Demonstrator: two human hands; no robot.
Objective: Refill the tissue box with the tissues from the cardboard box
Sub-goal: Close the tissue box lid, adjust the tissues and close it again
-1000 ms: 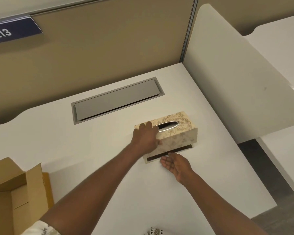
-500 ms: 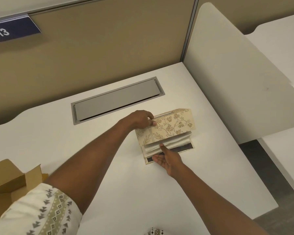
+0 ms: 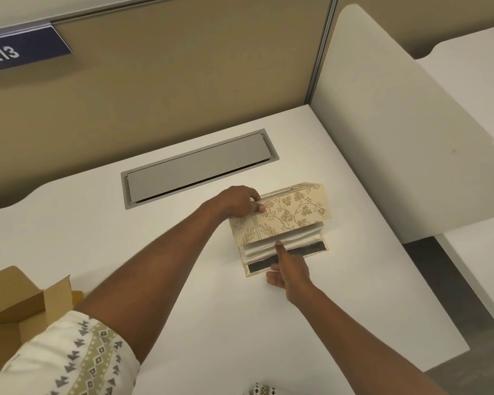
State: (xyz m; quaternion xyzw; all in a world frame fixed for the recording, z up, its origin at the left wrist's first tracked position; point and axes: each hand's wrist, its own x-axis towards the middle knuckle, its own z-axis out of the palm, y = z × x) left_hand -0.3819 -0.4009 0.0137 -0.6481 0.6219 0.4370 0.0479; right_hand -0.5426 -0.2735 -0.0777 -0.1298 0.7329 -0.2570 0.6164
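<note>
My left hand (image 3: 237, 202) has its fingers (image 3: 257, 208) curled tight over the top near edge of the tissue box (image 3: 280, 220), holding its patterned cover tipped up and back. My right hand (image 3: 290, 269) lies open and flat, holding nothing, its fingers stretched forward with a fingertip touching the white tissues (image 3: 271, 246) that show in the gap under the raised cover; the thumb rests on the worktop (image 3: 183, 280) just in front of the box.

The cover is cream card printed with tan leaves and curling vines, and a thin metallic rim shows along its top. Below it the stacked tissues sit on the flat base, whose front lip carries a dark strip. The box stands near the middle of the white worktop, just in front of a grey cable hatch (image 3: 197, 169).

Well to the left, at the worktop's near edge, the brown cardboard box (image 3: 15, 303) sits with its flaps open, partly behind my patterned sleeve (image 3: 77, 357).
</note>
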